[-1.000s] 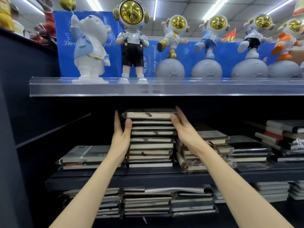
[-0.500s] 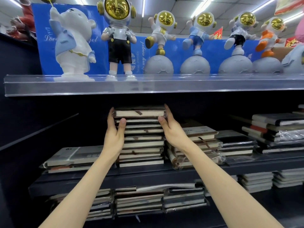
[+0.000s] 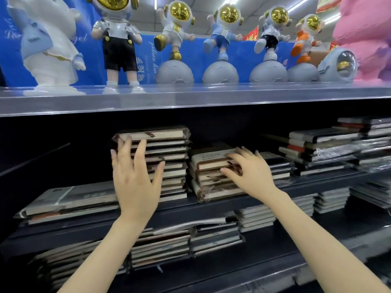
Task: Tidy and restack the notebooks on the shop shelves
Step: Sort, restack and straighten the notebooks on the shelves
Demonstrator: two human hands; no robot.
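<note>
Currently left hand (image 3: pixel 135 185) is holding its fingers spread open, tall notebook stack (image 3: pixel 169 153) right behind them; right hand (image 3: pixel 251 172) is touching the shorter notebook stack (image 3: pixel 211 163) under its fingers, grip unclear.

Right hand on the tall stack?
No, the right hand rests on the shorter stack beside the tall stack, where the left hand is.

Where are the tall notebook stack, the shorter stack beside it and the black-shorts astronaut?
tall notebook stack (image 3: pixel 173 153): head view, page edges, right side.
shorter stack (image 3: pixel 209 155): head view, top notebook's cover.
black-shorts astronaut (image 3: pixel 119 53): head view, its shorts.
</note>
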